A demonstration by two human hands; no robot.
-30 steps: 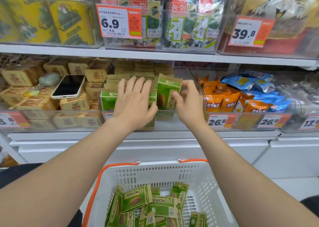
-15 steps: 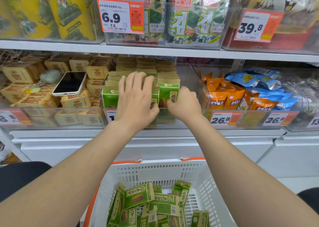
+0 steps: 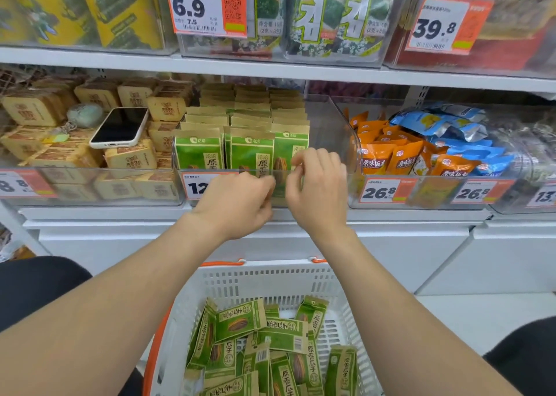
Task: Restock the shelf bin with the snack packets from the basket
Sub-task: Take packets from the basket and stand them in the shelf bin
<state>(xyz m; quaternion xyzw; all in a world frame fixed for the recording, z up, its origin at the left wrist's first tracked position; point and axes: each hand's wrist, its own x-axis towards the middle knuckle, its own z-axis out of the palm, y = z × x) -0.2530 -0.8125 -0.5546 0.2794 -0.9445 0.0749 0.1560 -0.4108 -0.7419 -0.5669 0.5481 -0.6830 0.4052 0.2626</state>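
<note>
Green snack packets [image 3: 252, 151] stand upright in three rows inside a clear shelf bin [image 3: 326, 130] on the middle shelf. More green packets [image 3: 264, 347] lie loose in a white basket [image 3: 270, 278] with orange handles below. My left hand [image 3: 240, 203] hovers in front of the bin's front wall, fingers curled, holding nothing. My right hand [image 3: 319, 185] is beside it, fingers loosely bent and apart, empty, just in front of the rightmost front packet [image 3: 290, 145].
A white phone [image 3: 120, 127] lies on tan packets [image 3: 129, 158] in the left bin. Orange packets [image 3: 403, 158] and blue packets [image 3: 451, 124] fill the right bin. Price tags [image 3: 382, 191] line the bin fronts. An upper shelf [image 3: 270, 67] overhangs.
Both hands have drawn back out of the bin and lowered to its front wall. The packet my right hand was setting in now stands in the right row.
</note>
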